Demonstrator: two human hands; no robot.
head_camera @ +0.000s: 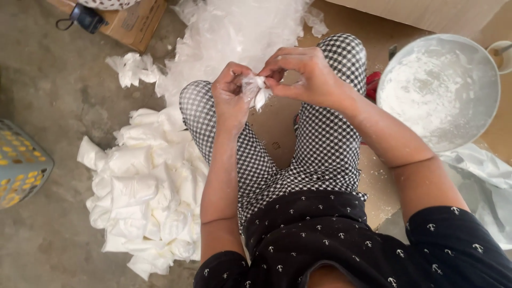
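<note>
Currently a small clear plastic bag (256,89) of white powder is pinched between fingertips of both hands: left hand (230,96) clamped on its body, right hand (306,74) closed on its neck. Filled white packets (144,192) are piled left of the fingers, a powder-dusted metal bowl (442,90) right, loose plastic bags (234,32) beyond.

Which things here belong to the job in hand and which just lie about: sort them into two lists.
In hand:
left hand
right hand
small plastic bag pinched between both
pile of filled white bags
bowl of white powder
loose plastic

Lying about:
cardboard box
perforated basket
</note>
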